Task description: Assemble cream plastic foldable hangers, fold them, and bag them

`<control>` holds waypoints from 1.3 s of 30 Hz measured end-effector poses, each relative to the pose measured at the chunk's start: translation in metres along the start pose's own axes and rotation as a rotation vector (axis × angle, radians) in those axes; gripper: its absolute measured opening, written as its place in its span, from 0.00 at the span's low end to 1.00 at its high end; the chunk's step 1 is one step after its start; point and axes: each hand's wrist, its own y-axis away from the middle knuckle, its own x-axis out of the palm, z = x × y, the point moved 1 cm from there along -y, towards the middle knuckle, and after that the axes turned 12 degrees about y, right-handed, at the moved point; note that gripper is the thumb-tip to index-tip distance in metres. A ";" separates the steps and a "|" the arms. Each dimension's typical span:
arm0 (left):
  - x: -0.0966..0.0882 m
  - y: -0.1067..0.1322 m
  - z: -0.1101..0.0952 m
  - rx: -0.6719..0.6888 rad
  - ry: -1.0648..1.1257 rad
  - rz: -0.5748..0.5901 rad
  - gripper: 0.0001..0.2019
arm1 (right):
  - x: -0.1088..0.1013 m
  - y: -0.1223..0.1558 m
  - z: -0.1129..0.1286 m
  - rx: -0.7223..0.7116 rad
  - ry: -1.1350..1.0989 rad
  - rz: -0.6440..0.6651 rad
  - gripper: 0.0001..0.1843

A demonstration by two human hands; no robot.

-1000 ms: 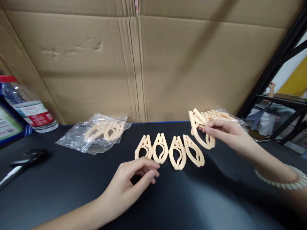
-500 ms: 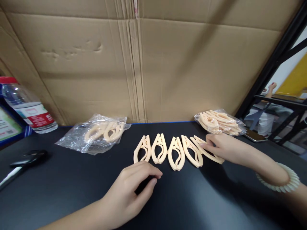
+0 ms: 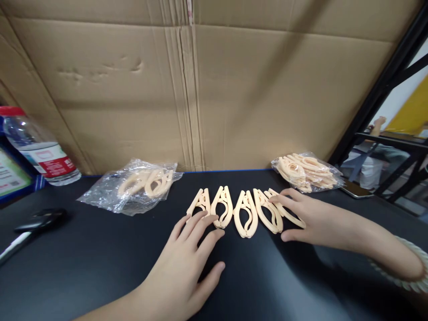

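Observation:
Several cream folding hangers (image 3: 245, 214), folded into leaf shapes, lie side by side in a row on the black table. My left hand (image 3: 194, 254) is spread open at the row's left end, fingertips over the lower part of the leftmost hanger (image 3: 200, 200) and at the edge of the hanger beside it (image 3: 222, 207). At the other end my right hand (image 3: 307, 214) rests with thumb and fingers apart over the rightmost hanger (image 3: 290, 214), covering part of it. Its fingertips reach the top of the neighbouring hanger (image 3: 268, 211).
Behind the row lie two clear plastic bags with more hangers, one bag at left (image 3: 130, 185) and a fuller bag at right (image 3: 307, 171). A water bottle (image 3: 43, 147), a black mouse-like object (image 3: 42, 218), a phone (image 3: 356, 189) and a cardboard wall (image 3: 234, 89) surround the area.
My left hand has uncurled and spread its fingers onto the leftmost hangers. My right hand has opened from a pinch, and the rightmost hanger sits closer to its neighbour.

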 end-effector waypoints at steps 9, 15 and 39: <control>0.013 0.020 -0.005 -0.069 -0.142 0.068 0.27 | 0.005 0.008 0.017 -0.050 0.009 0.083 0.41; 0.005 0.016 -0.012 -0.095 -0.156 0.107 0.28 | 0.008 0.014 0.027 -0.136 0.049 0.080 0.41; -0.013 -0.026 0.037 -0.002 -0.127 0.037 0.13 | 0.023 -0.037 0.033 -0.121 0.122 -0.400 0.15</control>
